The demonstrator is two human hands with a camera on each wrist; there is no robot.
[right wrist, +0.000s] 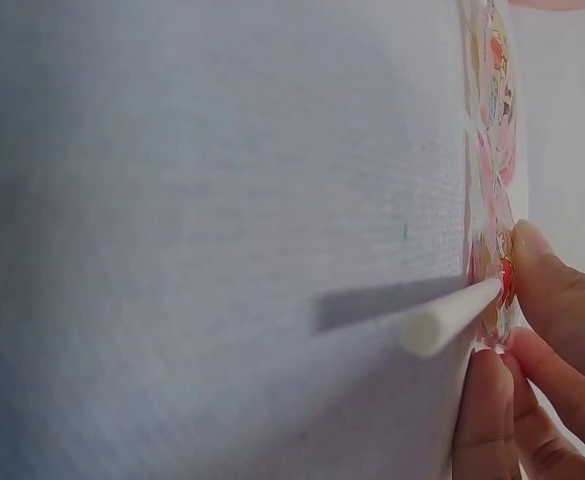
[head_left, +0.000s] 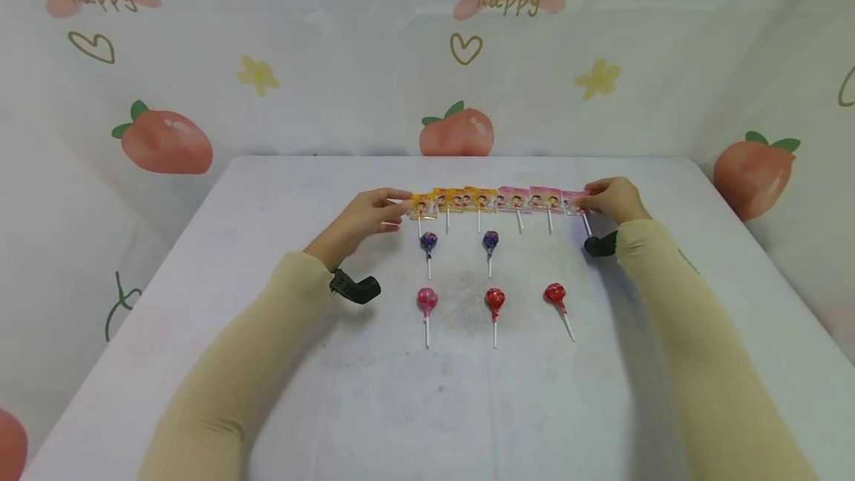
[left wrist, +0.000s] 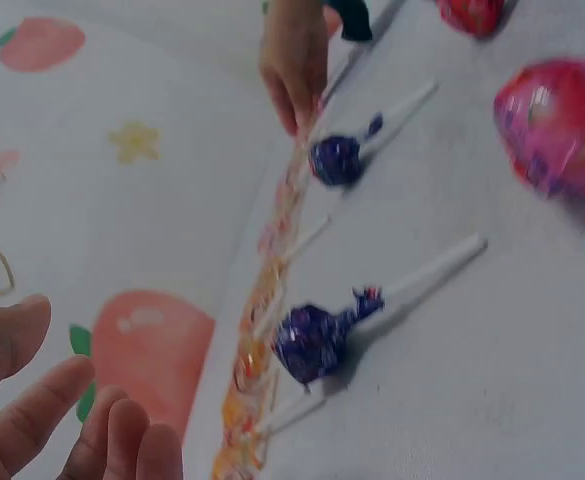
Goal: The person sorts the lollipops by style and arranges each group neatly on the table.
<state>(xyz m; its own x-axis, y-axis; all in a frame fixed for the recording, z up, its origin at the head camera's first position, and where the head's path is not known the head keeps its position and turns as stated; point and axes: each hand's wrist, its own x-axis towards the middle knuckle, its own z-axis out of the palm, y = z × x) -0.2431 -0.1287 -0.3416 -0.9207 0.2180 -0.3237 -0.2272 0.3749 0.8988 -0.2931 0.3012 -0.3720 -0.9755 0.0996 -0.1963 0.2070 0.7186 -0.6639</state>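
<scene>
A row of flat lollipops in wrappers runs across the back of the table, yellow ones at the left and pink ones at the right. My right hand (head_left: 617, 200) pinches the wrapper edge of the rightmost pink-wrapped lollipop (head_left: 571, 203); its white stick (right wrist: 452, 312) points toward the wrist camera. At the other end, my left hand (head_left: 367, 217) has its fingertips beside the leftmost yellow-wrapped lollipop (head_left: 424, 206). Its thumb and fingers (left wrist: 47, 410) are spread apart with nothing between them.
In front of the row lie two purple ball lollipops (head_left: 429, 242). Nearer still are a pink ball lollipop (head_left: 427, 298) and two red ones (head_left: 495, 298), the right one slanted. A patterned cloth (head_left: 354, 117) hangs behind the white table (head_left: 401, 421).
</scene>
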